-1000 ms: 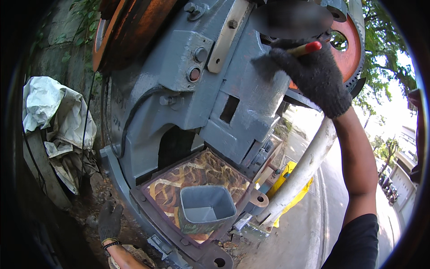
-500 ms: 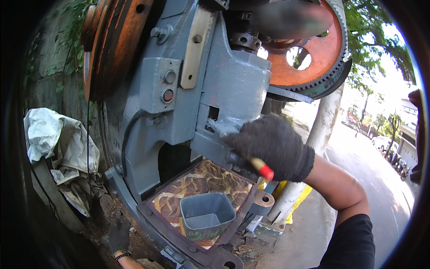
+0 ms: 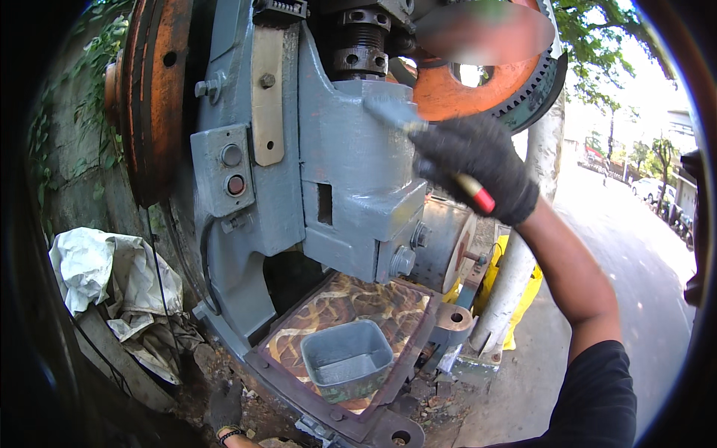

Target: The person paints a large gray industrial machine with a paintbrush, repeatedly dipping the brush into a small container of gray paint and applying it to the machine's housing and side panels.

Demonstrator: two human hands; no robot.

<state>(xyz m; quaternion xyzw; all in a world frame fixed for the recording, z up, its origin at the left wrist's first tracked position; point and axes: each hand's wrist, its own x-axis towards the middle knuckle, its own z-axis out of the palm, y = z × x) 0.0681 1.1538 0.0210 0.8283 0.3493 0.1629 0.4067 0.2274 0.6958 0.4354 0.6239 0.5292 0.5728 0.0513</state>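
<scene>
Brush (image 3: 407, 119) in my right hand (image 3: 478, 168), gloved, fist wrapped tight round the handle; red handle end pokes out at 5 o'clock of the glove, bristle end points to 10 o'clock. Bristles are blurred, lying against the upper face of the grey press body (image 3: 351, 164), just below the threaded screw column (image 3: 362, 45).

Paint state, as far as I can judge: the front of the body, the control panel with two round buttons (image 3: 228, 172) at 9 o'clock of the brush, and the lower block all read an even grey, so most of the front looks coated. The strip plate (image 3: 267, 104) beside the panel is bare tan. The flywheel (image 3: 149, 97) far out at 9 o'clock and the big gear (image 3: 485, 82) at 2 o'clock are orange, not grey. The round drum (image 3: 444, 243) at 5 o'clock looks dull and unpainted. I cannot tell wet from dry.

Straight down at 6 o'clock, a grey paint tub (image 3: 347, 358) sits on the patterned sheet (image 3: 351, 313) covering the press bed; its level I cannot read.

Left hand (image 3: 224, 409), dark glove, shows only partly at the bottom edge, well apart from the tub; whether it grips anything I cannot tell.

Crumpled white cloth (image 3: 112, 276) lies at 8 o'clock by the wall. White pole (image 3: 523, 261) stands behind my forearm.
</scene>
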